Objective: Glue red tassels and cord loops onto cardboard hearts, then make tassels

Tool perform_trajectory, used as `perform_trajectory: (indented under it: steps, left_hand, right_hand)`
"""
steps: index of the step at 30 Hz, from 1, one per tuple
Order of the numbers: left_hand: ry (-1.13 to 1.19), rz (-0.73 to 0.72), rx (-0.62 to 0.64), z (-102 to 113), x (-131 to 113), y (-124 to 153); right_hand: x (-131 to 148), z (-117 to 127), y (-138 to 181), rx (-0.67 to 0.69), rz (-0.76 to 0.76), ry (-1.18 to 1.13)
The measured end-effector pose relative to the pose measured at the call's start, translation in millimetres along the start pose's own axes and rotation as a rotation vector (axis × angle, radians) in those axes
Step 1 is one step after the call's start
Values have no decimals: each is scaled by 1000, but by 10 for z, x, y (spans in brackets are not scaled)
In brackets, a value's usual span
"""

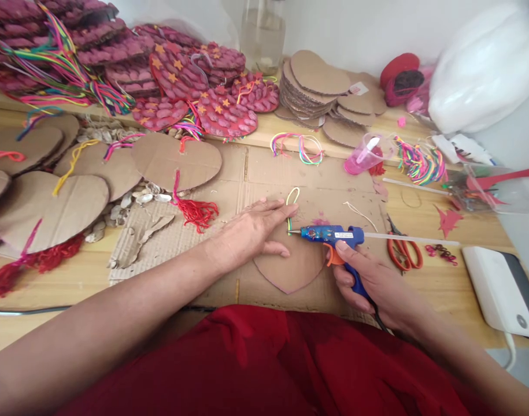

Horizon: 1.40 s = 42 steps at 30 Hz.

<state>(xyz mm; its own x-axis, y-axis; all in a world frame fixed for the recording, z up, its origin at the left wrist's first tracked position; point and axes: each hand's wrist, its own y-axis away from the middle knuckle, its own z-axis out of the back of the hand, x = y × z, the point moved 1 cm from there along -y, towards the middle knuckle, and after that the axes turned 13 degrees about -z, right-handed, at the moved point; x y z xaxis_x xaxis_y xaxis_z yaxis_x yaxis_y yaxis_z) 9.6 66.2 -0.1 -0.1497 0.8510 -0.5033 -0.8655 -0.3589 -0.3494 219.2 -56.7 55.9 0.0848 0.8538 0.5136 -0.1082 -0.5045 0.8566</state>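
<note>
1. At the middle of the cardboard mat [268, 167], a heart-shaped cardboard cutout [290, 271] lies flat with its point toward the person, its left part beneath the left hand.
2. The left hand [256, 228] is palm down with fingers outstretched and the thumb spread apart; its index fingertip lies against a yellow-green cord loop [293, 195] at the cutout's upper part.
3. The right hand [370, 277] has its fingers wrapped round the handle of a blue hot glue gun [333, 233], thumb on the rear of the body. The nozzle points left, at the cord's lower end; whether it touches cannot be told.
4. A translucent glue stick [411, 237] juts from the gun's back, passing over orange-handled scissors [405, 253].
5. Just above the gun lies a cream string [360, 215]; farther up stand a pink-stained plastic cup [355, 164] and, right of it, a bundle of coloured cords [420, 163].
6. Left of the mat's middle, a larger cutout [177, 159] carries a red tassel [198, 212], with pale shells [148, 196] beside it.
7. Along the back, a stack of bare cutouts [310, 86] stands right of pink, star-dotted padded pieces [225, 115].
8. Near the right edge rests a white device [492, 289].
</note>
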Motion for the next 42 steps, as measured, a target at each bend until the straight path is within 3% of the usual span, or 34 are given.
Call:
perform_trajectory:
  steps: [42]
  left_hand:
    - [-41, 14, 18, 20, -14, 8]
  right_hand:
    - [-71, 26, 49, 2, 10, -5]
